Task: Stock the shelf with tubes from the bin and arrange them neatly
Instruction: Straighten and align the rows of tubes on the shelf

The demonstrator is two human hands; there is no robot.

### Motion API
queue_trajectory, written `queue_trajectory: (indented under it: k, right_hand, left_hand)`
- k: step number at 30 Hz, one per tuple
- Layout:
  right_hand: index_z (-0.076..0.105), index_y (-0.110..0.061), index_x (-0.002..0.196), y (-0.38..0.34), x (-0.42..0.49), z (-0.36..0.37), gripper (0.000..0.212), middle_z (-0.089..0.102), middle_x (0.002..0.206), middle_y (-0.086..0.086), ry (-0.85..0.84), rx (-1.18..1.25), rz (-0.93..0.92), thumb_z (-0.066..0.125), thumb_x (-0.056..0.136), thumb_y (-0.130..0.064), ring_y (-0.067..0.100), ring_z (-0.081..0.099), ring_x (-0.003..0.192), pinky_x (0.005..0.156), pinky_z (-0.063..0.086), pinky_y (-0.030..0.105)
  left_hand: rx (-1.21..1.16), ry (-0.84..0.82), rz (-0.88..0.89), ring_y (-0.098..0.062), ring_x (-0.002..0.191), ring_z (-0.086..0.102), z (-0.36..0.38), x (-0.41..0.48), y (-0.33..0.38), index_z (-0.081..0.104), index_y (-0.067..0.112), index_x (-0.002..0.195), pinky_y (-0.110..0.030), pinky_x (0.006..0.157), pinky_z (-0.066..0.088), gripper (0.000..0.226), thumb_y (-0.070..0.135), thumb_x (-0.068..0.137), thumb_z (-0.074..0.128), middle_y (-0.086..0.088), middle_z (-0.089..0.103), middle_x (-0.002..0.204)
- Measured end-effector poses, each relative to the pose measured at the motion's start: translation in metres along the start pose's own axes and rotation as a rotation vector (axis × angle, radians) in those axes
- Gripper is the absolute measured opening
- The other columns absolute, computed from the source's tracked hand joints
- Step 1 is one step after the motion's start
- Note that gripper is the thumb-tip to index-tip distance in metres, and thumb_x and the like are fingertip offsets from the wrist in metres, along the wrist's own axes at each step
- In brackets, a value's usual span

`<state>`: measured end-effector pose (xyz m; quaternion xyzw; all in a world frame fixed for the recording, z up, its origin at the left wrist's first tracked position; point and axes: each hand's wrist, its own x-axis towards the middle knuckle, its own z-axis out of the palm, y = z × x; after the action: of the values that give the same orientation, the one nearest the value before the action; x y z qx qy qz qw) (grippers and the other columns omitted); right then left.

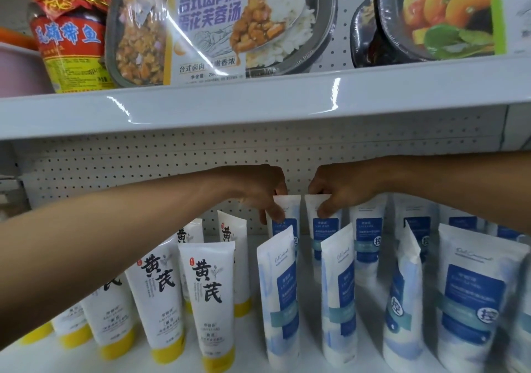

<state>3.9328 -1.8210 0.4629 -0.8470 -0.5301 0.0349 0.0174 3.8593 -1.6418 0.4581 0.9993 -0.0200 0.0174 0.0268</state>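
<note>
White plastic, twelve o'clock: left hand is pinching one blue-label tube, right hand the neighbouring tube, apparently squaring both upright.

We held both bare forearms stretched forward, backs of the hands up. Our left hand pinched the top edge of one tube between thumb and fingers. Our right hand, just beside it, pinched a second tube likewise.

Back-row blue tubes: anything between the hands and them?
Nothing visible. The left hand pinches the top of one back-row tube, the right hand the neighbouring tube; both reach above the front-row tubes.
</note>
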Motion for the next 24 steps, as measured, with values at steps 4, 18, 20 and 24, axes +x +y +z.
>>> queue_trajectory:
  k: [4, 18, 20, 24]
  right_hand:
    - [0.068, -0.012, 0.091, -0.001, -0.001, 0.0, 0.018, 0.069, 0.087, -0.001, -0.005, -0.001, -0.007, 0.065, 0.089, -0.03, 0.009, 0.057, 0.071, 0.068, 0.048, 0.027]
    - [0.064, -0.024, 0.09, 0.005, -0.003, 0.001, 0.015, 0.068, 0.089, -0.008, 0.022, 0.016, 0.001, 0.063, 0.088, -0.04, 0.009, 0.063, 0.08, 0.077, 0.053, 0.027]
    - [0.067, -0.025, 0.096, 0.006, -0.008, -0.003, 0.024, 0.069, 0.096, -0.011, 0.093, 0.059, 0.005, 0.062, 0.086, -0.046, 0.007, 0.064, 0.09, 0.086, 0.054, 0.032]
    - [0.069, -0.03, 0.093, 0.006, -0.028, -0.011, 0.042, 0.068, 0.097, -0.017, 0.263, 0.078, 0.0, 0.052, 0.074, -0.064, 0.0, 0.062, 0.092, 0.089, 0.051, 0.029]
  left_hand:
    - [-0.006, 0.009, -0.023, -0.006, 0.085, 0.065, 0.001, 0.001, -0.002, 0.069, 0.021, 0.109, -0.027, 0.085, 0.055, 0.038, 0.036, 0.076, 0.08, 0.015, 0.064, 0.091]
    - [-0.023, -0.035, 0.004, -0.012, 0.089, 0.069, -0.003, -0.005, 0.007, 0.07, 0.025, 0.097, -0.029, 0.083, 0.056, 0.025, 0.042, 0.079, 0.076, 0.01, 0.071, 0.098]
    - [-0.037, 0.001, 0.013, -0.01, 0.094, 0.066, -0.008, -0.009, 0.007, 0.068, 0.027, 0.094, -0.03, 0.087, 0.054, 0.025, 0.047, 0.081, 0.072, 0.011, 0.071, 0.1]
    - [-0.119, 0.159, 0.082, 0.003, 0.096, 0.063, -0.019, -0.026, 0.008, 0.071, 0.03, 0.104, -0.022, 0.089, 0.049, 0.033, 0.055, 0.084, 0.064, 0.016, 0.071, 0.103]
